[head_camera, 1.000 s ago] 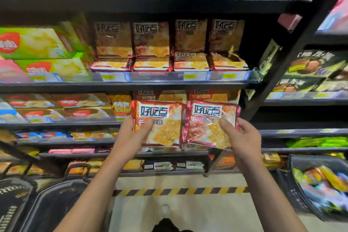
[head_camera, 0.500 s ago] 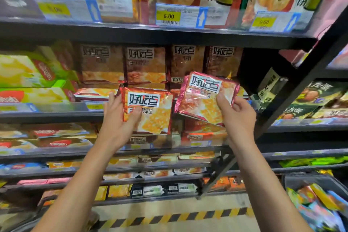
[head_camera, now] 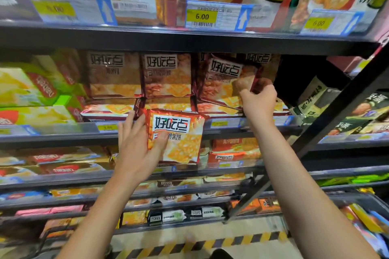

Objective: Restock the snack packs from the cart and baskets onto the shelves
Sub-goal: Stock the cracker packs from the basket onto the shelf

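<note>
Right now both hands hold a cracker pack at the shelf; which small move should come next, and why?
Probably the right hand should push its red pack fully back among the upright row and release. That pack is already tilted into the shelf opening, while the left hand holds the orange pack lower, in front of the shelf edge.

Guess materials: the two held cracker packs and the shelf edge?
Pack in left hand, the orange pack: glossy printed plastic film, probably foil-lined; glare and crimped seams. Pack in right hand, the red pack: the same wrinkled shiny film. Shelf edge: looks like matte black painted metal, though that's uncertain.
</note>
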A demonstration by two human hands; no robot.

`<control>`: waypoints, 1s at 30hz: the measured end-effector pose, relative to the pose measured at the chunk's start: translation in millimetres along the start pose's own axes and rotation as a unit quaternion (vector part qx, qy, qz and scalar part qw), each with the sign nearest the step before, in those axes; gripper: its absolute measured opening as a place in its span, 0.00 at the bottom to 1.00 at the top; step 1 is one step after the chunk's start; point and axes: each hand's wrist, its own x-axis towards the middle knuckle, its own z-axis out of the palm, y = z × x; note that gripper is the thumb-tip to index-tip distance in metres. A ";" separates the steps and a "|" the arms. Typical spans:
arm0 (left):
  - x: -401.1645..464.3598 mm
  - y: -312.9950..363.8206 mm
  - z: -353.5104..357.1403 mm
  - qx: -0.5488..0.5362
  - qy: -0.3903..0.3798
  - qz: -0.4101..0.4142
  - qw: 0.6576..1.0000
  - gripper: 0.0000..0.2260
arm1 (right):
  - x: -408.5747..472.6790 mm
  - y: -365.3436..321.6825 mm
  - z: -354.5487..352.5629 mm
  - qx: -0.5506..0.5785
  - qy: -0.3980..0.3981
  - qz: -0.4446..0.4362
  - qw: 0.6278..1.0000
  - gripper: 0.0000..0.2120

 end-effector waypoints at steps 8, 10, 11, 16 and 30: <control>-2.0 3.6 -3.7 -0.004 -0.010 0.004 1.000 0.28 | 15.8 -15.4 -2.7 -0.116 -0.145 -0.004 0.983 0.25; -2.0 4.9 -4.5 -0.007 -0.013 -0.002 1.000 0.28 | 17.0 -17.1 -5.3 -0.151 -0.152 -0.016 0.977 0.26; -1.6 5.2 -4.6 -0.007 -0.013 -0.004 1.000 0.28 | 18.8 -16.8 -4.2 -0.157 -0.147 -0.017 0.976 0.26; 0.7 3.8 -1.4 0.001 -0.015 -0.004 1.000 0.26 | 31.2 -10.5 13.2 -0.201 -0.124 0.014 0.972 0.27; 1.4 0.7 -1.0 0.000 -0.018 -0.003 1.000 0.27 | 11.0 -3.8 32.8 -0.314 -0.081 -0.099 0.941 0.28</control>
